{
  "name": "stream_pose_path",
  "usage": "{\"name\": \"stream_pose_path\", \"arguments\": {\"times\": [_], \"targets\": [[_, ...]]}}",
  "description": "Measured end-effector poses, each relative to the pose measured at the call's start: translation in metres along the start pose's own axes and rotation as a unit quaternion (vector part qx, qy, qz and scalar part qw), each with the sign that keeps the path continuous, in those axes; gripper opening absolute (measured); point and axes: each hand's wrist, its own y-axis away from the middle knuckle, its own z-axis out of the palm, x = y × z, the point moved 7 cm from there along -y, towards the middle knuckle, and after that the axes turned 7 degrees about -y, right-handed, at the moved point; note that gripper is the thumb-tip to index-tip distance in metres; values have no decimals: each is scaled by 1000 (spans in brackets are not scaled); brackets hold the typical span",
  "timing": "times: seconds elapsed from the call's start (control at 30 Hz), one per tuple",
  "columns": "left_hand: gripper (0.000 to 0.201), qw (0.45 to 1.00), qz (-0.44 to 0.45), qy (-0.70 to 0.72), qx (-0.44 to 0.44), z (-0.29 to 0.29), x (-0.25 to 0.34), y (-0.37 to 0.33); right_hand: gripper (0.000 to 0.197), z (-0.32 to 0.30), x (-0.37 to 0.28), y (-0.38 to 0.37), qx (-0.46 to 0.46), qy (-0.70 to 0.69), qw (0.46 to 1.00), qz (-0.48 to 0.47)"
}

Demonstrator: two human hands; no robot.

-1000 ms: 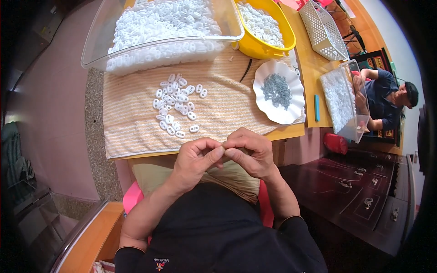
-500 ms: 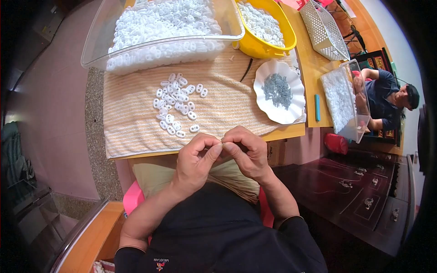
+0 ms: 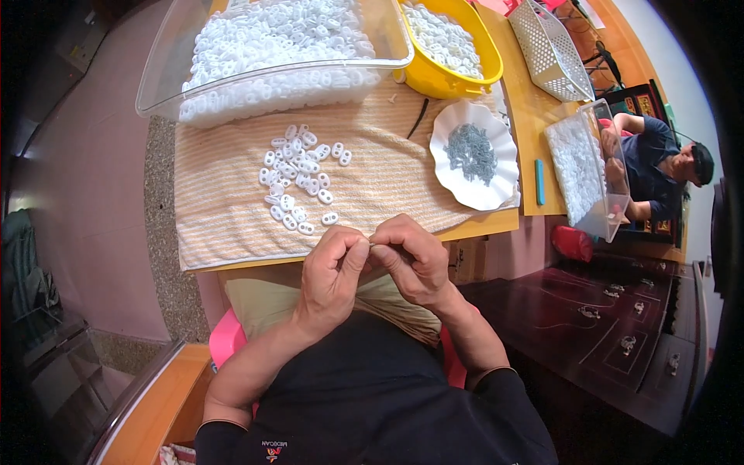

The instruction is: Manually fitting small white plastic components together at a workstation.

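Two hands (image 3: 327, 280) (image 3: 418, 263), fingers (image 3: 354, 260) pinched; one white plate (image 3: 505, 159), one yellow tub (image 3: 446, 87).

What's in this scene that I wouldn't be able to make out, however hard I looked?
All in the head view:
The tiny thing pinched between the left hand and right hand: too small, mostly covered by fingertips.
The far end of the clear tub: cut off by the top edge.
The shape of single grey pieces on the white plate: too small and heaped together.
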Motion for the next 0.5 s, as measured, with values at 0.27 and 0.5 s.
{"name": "stream_pose_path", "arguments": {"times": [0.27,0.5], "targets": [[18,998,30,-39,39,-2,3,2,13,5,-6,3,28,77,996,-45],[18,996,38,-36,69,-4,1,5,18,10,-11,6,52,123,988,-80]]}}
